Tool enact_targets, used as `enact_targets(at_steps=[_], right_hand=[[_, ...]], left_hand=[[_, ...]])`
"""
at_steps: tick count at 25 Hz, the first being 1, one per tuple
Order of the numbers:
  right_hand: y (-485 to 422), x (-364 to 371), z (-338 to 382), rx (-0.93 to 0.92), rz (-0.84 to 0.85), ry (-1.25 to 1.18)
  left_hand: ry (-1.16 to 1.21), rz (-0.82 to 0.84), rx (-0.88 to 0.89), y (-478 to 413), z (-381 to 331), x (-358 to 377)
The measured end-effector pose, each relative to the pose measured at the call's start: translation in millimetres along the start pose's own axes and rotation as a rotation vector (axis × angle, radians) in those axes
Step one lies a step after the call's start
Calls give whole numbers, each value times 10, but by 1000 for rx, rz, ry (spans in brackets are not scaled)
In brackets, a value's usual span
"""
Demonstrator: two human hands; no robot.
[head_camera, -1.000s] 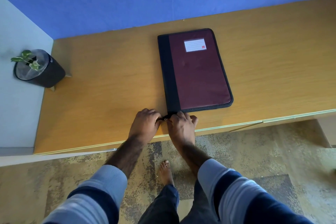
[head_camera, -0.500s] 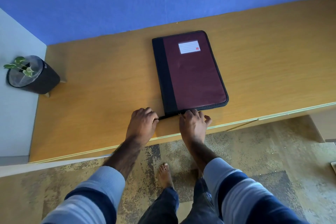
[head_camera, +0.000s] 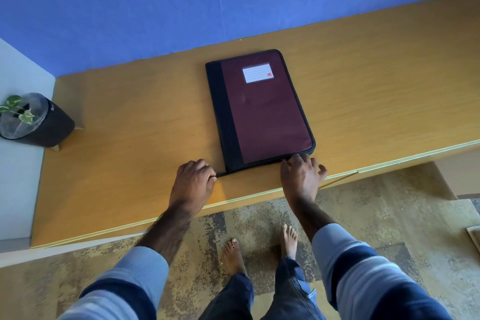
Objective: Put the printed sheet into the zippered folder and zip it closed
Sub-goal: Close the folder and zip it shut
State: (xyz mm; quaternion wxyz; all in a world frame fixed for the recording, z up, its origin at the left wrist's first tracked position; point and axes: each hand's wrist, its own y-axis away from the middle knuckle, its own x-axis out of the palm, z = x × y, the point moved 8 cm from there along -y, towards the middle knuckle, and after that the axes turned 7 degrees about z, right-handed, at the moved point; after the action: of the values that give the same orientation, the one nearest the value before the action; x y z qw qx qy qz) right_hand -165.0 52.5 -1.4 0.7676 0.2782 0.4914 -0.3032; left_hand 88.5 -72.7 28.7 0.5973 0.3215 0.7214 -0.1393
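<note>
Ideally, left hand [head_camera: 193, 179] pinched the zipper tail [head_camera: 220, 174] taut while right hand [head_camera: 301, 176] fingers [head_camera: 293, 161], gripping the slider, ran along the zippered folder [head_camera: 262, 109].

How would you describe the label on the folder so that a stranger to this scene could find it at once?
Start at the wooden desk under the blue wall, then find the maroon folder lying flat on it. The label sits near the folder's far edge, away from the hands. It is the only white patch on the cover: a small ruled rectangle with a red mark in one corner.
</note>
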Motion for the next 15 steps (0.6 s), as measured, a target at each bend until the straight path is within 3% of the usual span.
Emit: enact_targets(at_steps=[7, 12, 15], right_hand=[[-398, -287, -561, 64, -40, 29], [-708, -343, -622, -258, 31, 33], [-798, -372, -606, -393, 56, 45]], left_hand=[[-36, 4, 18, -35, 3, 11], [-65, -42, -85, -5, -72, 9], [-91, -43, -118, -198, -557, 29]])
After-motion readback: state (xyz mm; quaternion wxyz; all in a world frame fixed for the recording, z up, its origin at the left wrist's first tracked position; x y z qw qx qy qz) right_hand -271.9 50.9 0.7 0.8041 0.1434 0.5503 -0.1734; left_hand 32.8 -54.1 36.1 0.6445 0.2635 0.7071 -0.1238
